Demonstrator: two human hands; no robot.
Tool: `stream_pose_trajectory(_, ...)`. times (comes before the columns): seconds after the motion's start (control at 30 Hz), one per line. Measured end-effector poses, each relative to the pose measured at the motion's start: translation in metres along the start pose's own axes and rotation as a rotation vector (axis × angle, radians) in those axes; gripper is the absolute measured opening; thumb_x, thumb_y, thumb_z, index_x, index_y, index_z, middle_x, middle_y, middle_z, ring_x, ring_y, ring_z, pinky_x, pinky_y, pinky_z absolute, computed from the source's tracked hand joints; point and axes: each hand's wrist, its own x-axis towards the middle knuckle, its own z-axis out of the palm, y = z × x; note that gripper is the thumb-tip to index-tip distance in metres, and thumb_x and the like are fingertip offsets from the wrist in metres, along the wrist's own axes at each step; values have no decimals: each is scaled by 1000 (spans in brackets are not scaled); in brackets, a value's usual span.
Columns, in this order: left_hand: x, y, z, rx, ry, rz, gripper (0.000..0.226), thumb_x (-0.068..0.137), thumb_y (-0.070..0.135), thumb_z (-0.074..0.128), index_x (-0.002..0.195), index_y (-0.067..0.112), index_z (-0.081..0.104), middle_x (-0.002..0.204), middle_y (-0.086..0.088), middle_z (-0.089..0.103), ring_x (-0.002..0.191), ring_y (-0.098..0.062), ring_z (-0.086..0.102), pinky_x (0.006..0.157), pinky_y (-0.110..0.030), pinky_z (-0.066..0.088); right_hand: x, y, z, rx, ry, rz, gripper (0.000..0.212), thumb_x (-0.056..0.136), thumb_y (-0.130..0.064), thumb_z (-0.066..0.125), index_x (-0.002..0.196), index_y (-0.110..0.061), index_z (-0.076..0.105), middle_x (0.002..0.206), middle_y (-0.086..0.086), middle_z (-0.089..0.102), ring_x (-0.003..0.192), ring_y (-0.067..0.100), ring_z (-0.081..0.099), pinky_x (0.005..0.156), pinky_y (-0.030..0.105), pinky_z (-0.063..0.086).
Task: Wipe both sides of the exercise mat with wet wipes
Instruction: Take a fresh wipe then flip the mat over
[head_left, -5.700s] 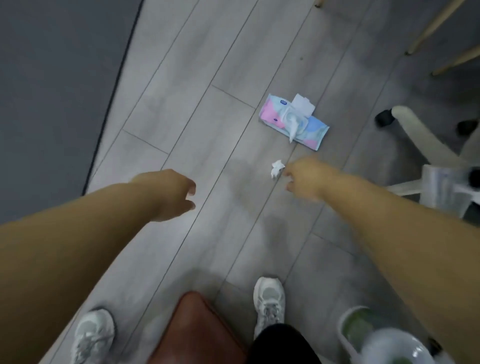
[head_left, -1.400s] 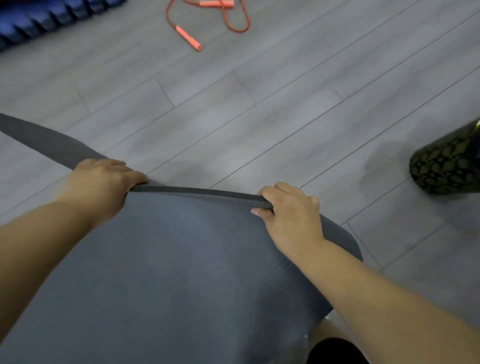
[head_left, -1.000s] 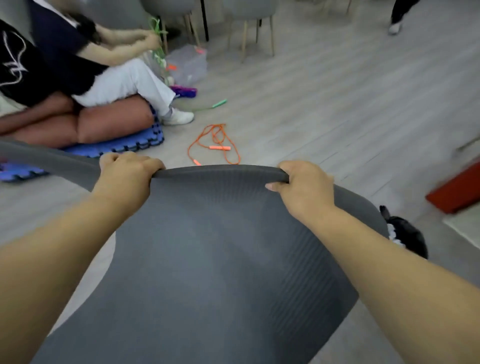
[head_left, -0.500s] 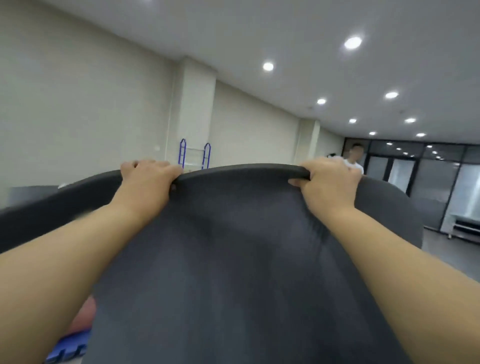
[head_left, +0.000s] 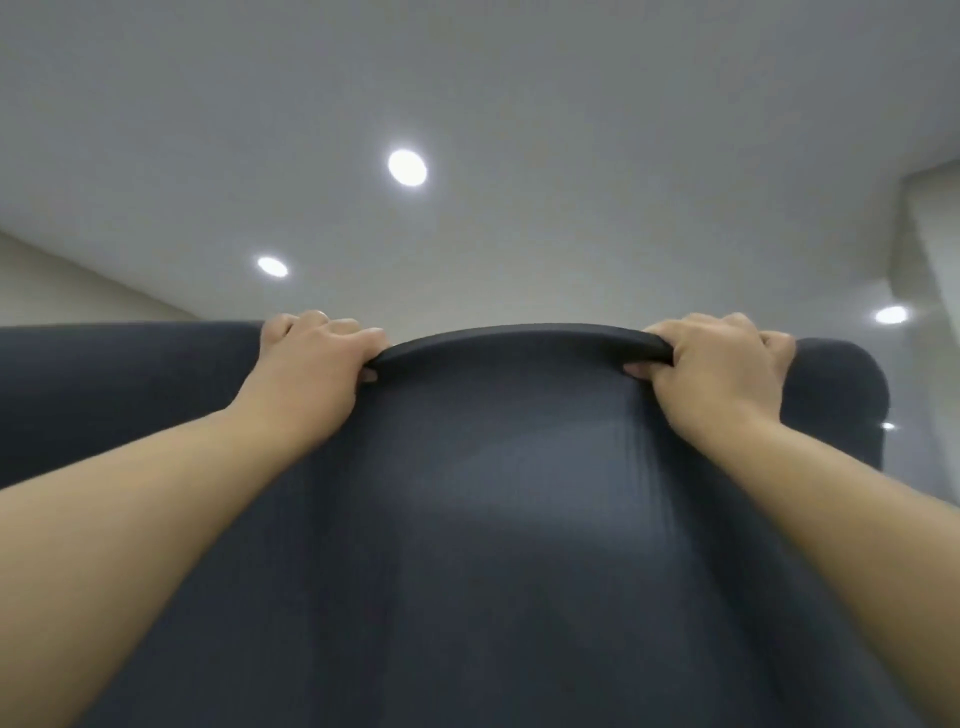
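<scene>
The dark grey exercise mat (head_left: 519, 519) is raised in front of me and fills the lower half of the view. Its top edge bows upward between my hands. My left hand (head_left: 306, 364) grips that edge on the left, fingers curled over it. My right hand (head_left: 722, 369) grips the same edge on the right, thumb on the near face. Both forearms reach up from the bottom corners. The wet wipes pack and the floor are out of sight.
Above the mat I see only a white ceiling with round recessed lights (head_left: 408, 167). A pale wall (head_left: 62, 280) shows at the left, and a wall corner (head_left: 935, 249) at the upper right.
Both hands have lifted the mat's edge from floor level to overhead height. The view has tipped up from the floor, past the room, to the ceiling. The grip on the edge is unchanged.
</scene>
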Motion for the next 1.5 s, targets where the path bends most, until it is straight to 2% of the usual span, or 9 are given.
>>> stream_pose_trajectory(0.27, 16, -97, -57, -289, 120, 79, 4, 93, 27, 52, 90, 24, 54, 81, 5, 54, 89, -26, 50, 82, -35, 28, 19, -121, -127, -272, 132, 10, 9, 88, -35, 58, 81, -31, 63, 81, -6, 51, 93, 23, 40, 76, 35, 17)
stream_pose_trajectory(0.43, 5, -140, -95, -419, 98, 122, 15, 90, 34, 56, 93, 19, 60, 87, -1, 64, 83, -29, 52, 76, -35, 30, 16, -189, -202, -455, 10, -18, 13, 87, -37, 59, 76, -30, 59, 78, -9, 47, 94, 22, 43, 75, 33, 15)
stream_pose_trajectory(0.53, -9, -152, -135, -518, 12, 167, 18, 91, 36, 54, 92, 18, 58, 91, -1, 63, 90, -29, 53, 76, -35, 30, 7, -218, -258, -475, -100, 27, 30, 85, -37, 62, 61, -28, 47, 76, -10, 47, 88, 19, 38, 75, 33, 16)
stream_pose_trajectory(0.63, -39, -163, -177, -647, -37, 216, 14, 92, 35, 54, 91, 22, 57, 89, 2, 62, 92, -27, 53, 76, -35, 30, -20, -243, -314, -433, -187, 59, 22, 83, -36, 64, 65, -26, 55, 72, -10, 49, 85, 16, 37, 74, 32, 16)
stream_pose_trajectory(1.03, -236, -222, -343, -802, -563, 247, 18, 91, 29, 57, 78, 28, 45, 82, 7, 52, 92, -21, 50, 85, -39, 34, -190, -363, -490, -405, -667, 248, 10, 83, -33, 66, 80, -31, 57, 81, -11, 50, 86, 13, 40, 79, 35, 18)
stream_pose_trajectory(1.13, -278, -250, -383, -853, -659, 274, 4, 90, 29, 58, 89, 25, 57, 89, 6, 56, 97, -21, 49, 88, -41, 35, -225, -404, -535, -409, -750, 310, 8, 84, -31, 65, 80, -28, 59, 82, -9, 55, 86, 15, 43, 79, 34, 18)
stream_pose_trajectory(1.23, -323, -279, -420, -855, -787, 325, 14, 92, 27, 55, 106, 26, 59, 101, 5, 57, 108, -25, 46, 90, -41, 32, -259, -454, -578, -419, -836, 379, 6, 85, -28, 64, 85, -22, 65, 85, -5, 60, 87, 18, 45, 82, 35, 16)
stream_pose_trajectory(1.37, -399, -321, -449, -871, -939, 348, 17, 95, 19, 51, 106, 29, 59, 109, 2, 61, 106, -27, 47, 83, -39, 28, -322, -530, -624, -448, -931, 425, 8, 87, -22, 59, 83, -26, 64, 84, -5, 60, 89, 20, 49, 76, 34, 15)
stream_pose_trajectory(1.5, -478, -371, -484, -868, -1132, 383, 21, 96, 18, 49, 111, 27, 60, 108, 0, 59, 105, -26, 51, 89, -40, 37, -383, -602, -658, -491, -1070, 500, 13, 87, -16, 56, 81, -23, 64, 84, -4, 59, 87, 21, 49, 67, 32, 10)
